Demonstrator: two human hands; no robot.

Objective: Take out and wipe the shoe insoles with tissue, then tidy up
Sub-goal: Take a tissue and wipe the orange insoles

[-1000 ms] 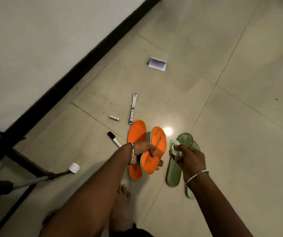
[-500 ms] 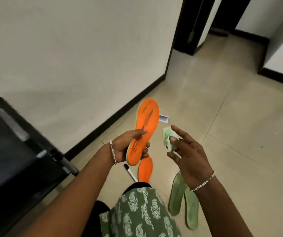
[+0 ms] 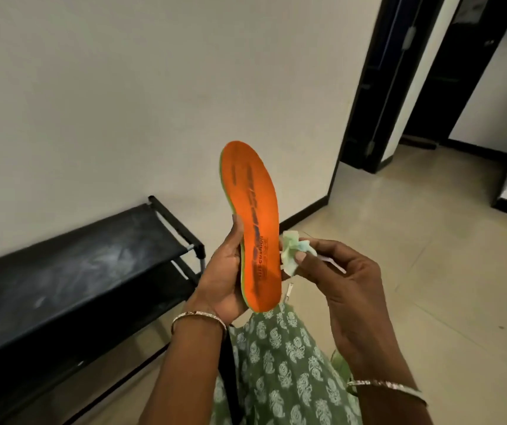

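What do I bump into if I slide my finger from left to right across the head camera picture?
black rack → left hand → orange insole → tissue → right hand

Orange insole (image 3: 253,222) w/ green edge, worn dark print: upright, toe up, heel in left hand (image 3: 220,280). Crumpled pale-green tissue (image 3: 292,253) at its right edge, pinched by right hand (image 3: 341,280).

Orange insole (image 3: 253,222), pale green tissue (image 3: 292,254), green white-printed fabric (image 3: 286,369), black rack (image 3: 71,271).
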